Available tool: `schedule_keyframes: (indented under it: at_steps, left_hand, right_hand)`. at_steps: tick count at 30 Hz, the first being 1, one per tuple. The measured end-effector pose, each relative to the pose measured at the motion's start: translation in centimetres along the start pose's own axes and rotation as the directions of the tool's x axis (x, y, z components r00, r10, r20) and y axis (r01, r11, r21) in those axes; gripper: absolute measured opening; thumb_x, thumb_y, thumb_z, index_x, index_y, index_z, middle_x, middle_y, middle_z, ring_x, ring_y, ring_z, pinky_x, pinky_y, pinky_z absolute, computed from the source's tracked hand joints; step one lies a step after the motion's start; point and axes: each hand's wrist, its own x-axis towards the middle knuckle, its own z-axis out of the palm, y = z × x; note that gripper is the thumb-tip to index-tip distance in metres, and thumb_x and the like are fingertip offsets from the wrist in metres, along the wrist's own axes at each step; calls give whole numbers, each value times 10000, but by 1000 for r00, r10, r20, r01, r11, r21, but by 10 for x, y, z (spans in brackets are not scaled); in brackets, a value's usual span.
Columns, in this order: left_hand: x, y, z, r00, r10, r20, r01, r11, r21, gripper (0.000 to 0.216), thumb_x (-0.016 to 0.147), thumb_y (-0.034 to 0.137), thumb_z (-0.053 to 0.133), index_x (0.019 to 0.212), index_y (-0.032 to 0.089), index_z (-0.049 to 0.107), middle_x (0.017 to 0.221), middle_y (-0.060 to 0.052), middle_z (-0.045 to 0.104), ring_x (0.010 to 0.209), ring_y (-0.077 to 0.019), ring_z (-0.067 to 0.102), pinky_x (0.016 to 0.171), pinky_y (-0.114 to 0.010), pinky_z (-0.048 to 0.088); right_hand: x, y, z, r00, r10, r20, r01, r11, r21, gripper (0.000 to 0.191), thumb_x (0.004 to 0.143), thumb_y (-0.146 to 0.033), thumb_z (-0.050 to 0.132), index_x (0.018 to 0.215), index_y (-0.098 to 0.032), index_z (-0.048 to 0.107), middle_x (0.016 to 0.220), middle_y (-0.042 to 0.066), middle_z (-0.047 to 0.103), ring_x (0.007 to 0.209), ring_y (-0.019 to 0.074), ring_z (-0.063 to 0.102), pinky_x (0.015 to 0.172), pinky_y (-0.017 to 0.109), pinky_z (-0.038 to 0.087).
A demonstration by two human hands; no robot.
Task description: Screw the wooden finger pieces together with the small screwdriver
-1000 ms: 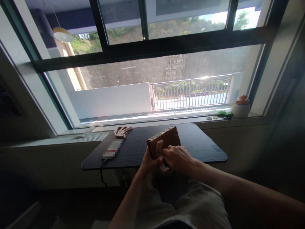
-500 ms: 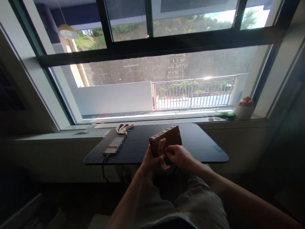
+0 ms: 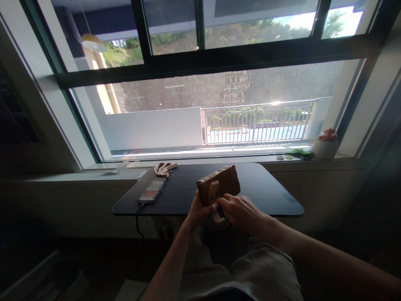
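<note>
I hold a brown wooden block assembly (image 3: 223, 184) above the front edge of a dark table (image 3: 266, 192). My left hand (image 3: 196, 211) grips its lower left corner from below. My right hand (image 3: 239, 209) pinches a light wooden piece (image 3: 213, 196) that stands upright against the near face of the assembly and sticks out below it. A small pile of loose light wooden pieces (image 3: 164, 169) lies at the table's far left. A flat device (image 3: 152, 191) with a cable lies on the table's left part.
The table stands against a windowsill under a large window. On the sill at the right sit a white pot (image 3: 324, 146) and small items (image 3: 291, 155). A slatted vent (image 3: 123, 175) runs along the sill at left. My legs are under the table's near edge.
The view has drifted slightly, shifting everything a little to the right. My hands stay on the assembly and the light piece, with only small finger shifts.
</note>
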Motion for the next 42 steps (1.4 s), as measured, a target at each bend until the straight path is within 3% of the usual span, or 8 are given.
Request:
schedule_keyframes:
  at_steps: [3,6,9,13,22,28,33,42]
  left_hand:
    - [0,7,2,1000,-15,-6,15,1000,12,617,536,154,781,1068,180,470,842,-2,641,774,-173,612,681,-272,497]
    - [-1,11,3,999,-38,-6,38,999,20,624,538,174,789,1076,178,471,861,-12,646,800,-191,623,712,-299,504]
    - [-3,10,3,998,-59,24,59,998,9,669,547,205,799,1122,181,458,911,-36,651,863,-218,628,757,-328,507]
    - [11,9,-4,996,-89,23,89,996,-9,697,539,215,808,1138,186,455,975,-44,635,893,-211,619,763,-326,512]
    - [87,28,-51,912,-396,103,327,857,399,416,550,386,798,855,128,682,711,-43,684,608,-174,612,540,-244,459]
    - [121,29,-93,775,-628,-69,511,559,654,487,636,611,634,565,130,658,438,-46,582,394,-169,527,420,-251,362]
    - [145,13,-120,962,-274,-18,235,788,569,184,673,262,638,815,166,704,856,-56,697,831,-206,619,734,-262,472]
    - [157,-10,-124,955,-236,180,138,890,434,721,680,14,513,1359,209,374,1404,-90,426,1301,-240,396,1080,-429,326]
  right_hand:
    - [4,-3,3,999,-27,21,30,991,-129,234,833,-117,429,918,-153,644,858,96,646,685,168,600,591,266,387]
    - [14,12,10,995,94,-38,-83,971,223,216,828,-214,480,913,-163,672,838,75,666,719,161,599,619,254,400]
    - [20,40,14,966,181,183,-257,642,723,282,786,-255,520,987,-124,668,773,54,671,580,105,531,523,224,377]
    - [16,71,11,940,168,298,-334,263,905,481,754,-374,604,1157,-112,592,806,56,658,471,53,392,429,213,289]
    - [38,103,12,902,403,155,-182,30,983,429,804,-405,583,1155,-159,599,907,56,583,593,85,446,517,241,388]
    - [54,123,25,931,330,159,-242,228,943,534,798,-384,581,1293,-204,491,944,63,588,624,111,511,592,280,463]
    - [75,126,41,934,309,177,-317,495,809,511,766,-411,604,1226,-194,557,866,73,628,757,179,594,656,285,503]
    - [139,106,58,998,59,18,-60,886,459,329,824,-363,544,1129,-252,604,643,-28,617,494,96,540,487,195,437]
